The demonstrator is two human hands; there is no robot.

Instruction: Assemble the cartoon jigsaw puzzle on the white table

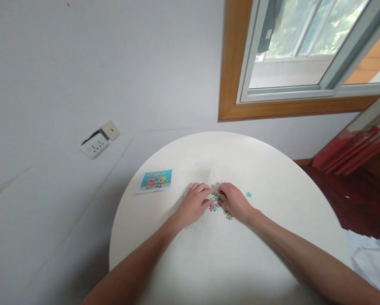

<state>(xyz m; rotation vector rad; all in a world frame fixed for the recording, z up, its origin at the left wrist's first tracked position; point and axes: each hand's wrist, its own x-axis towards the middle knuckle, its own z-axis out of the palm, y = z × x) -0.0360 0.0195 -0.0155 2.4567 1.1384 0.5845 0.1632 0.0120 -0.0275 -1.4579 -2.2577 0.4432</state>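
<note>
In the head view, the left hand [194, 202] curves with thumb and forefinger parted at the left edge of the jigsaw pieces [214, 206], heaped mid-table, while the right hand [236, 201] bends over their right side, whether pinching one I cannot tell. Handling such small pieces well likely calls for light fingertips and spreading them flat, singly. I count two hands, one round white table [279, 178], one SpongeBob picture sheet [156, 180] and one stray turquoise piece [249, 194]; the heaped pieces overlap too much to count.
</note>
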